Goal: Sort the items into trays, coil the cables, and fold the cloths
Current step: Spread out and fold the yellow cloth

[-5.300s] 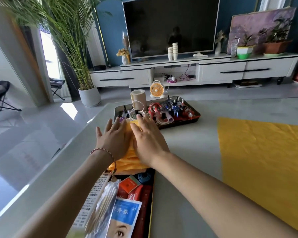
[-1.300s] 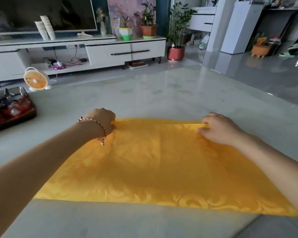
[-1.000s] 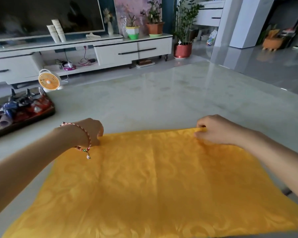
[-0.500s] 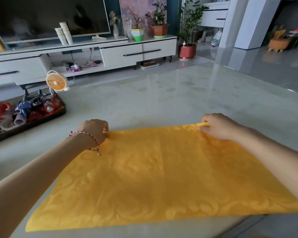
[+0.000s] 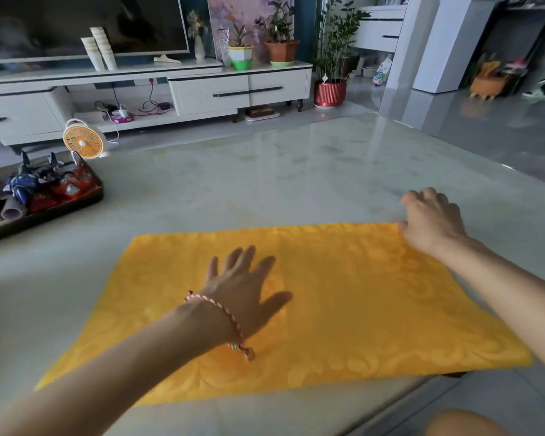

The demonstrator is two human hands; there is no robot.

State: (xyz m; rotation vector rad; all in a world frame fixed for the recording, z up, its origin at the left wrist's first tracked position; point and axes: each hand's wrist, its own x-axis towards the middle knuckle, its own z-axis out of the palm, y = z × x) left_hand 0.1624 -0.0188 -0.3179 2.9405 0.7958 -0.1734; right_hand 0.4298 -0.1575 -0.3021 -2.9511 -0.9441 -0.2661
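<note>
Yellow cloth (image 5: pixel 343 294) lies spread flat on the pale, glossy bench (image 5: pixel 296 177) as one wide rectangle, its long edges running left to right. The colour is a deep golden yellow with a tone-on-tone woven pattern of scrolls and leaves, showing plainest along the near edge. The surface is smooth with only faint ripples, and the far edge is straight. The near edge sits close to the bench's near side. Left hand (image 5: pixel 243 291) is palm down over the cloth's left-centre with fingers straight and fanned apart, gripping nothing. It casts a shadow just to its right, and I cannot tell whether the palm presses the fabric or rides just above it. A braided red-and-white bracelet (image 5: pixel 224 313) circles that wrist, a small bead hanging below. Right hand (image 5: pixel 431 225) is at the cloth's far right corner, its fingers loosely curled over bare bench beyond the edge. The thumb side meets the corner with no fabric pinched that I can see. At far left, well apart from the cloth, a dark tray (image 5: pixel 85 196) holds a jumble of red and blue items. A small orange fan (image 5: pixel 84 142) stands just behind it. A white packet (image 5: pixel 379 72) on the floor carries blue print too small to read.
</note>
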